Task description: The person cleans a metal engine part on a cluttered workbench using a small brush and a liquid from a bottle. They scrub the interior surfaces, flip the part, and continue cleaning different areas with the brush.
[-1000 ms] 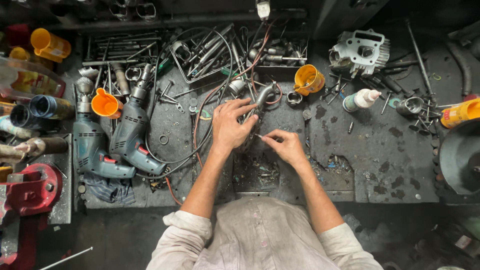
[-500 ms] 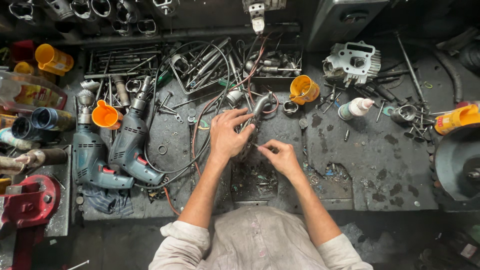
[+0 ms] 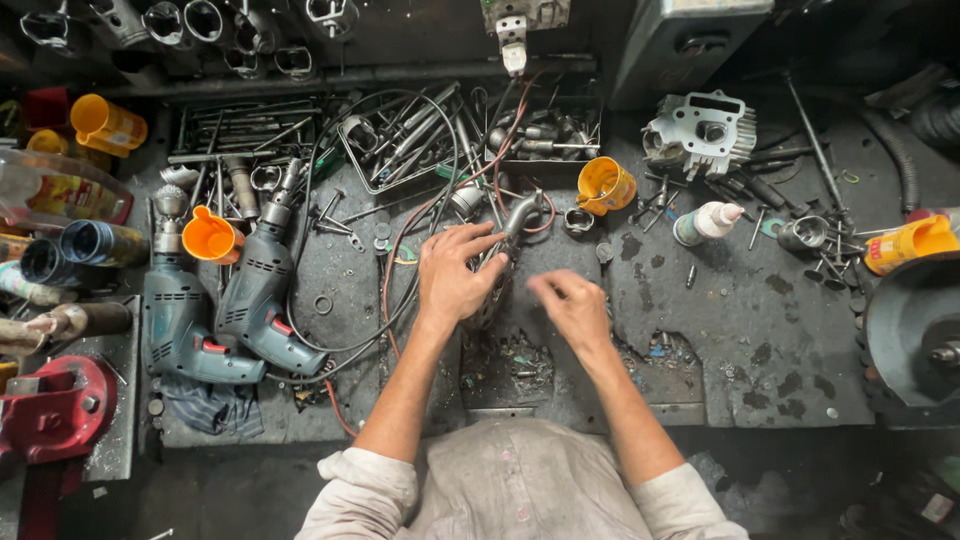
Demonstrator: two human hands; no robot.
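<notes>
My left hand presses down on a curved metal pipe part near the middle of the dark, greasy workbench; its fingers wrap over the part's lower end. My right hand hovers just right of it, blurred, fingers pinched together; whether something small sits between them I cannot tell. Red and black cables loop past my left wrist.
Two teal power drills lie at the left beside orange cups. A tray of wrenches and an engine cylinder head sit at the back. A white squeeze bottle, yellow cup and red vise are nearby.
My right hand has drawn away from the metal part toward the right and front. My left hand stays on the part. The view has shifted slightly.
</notes>
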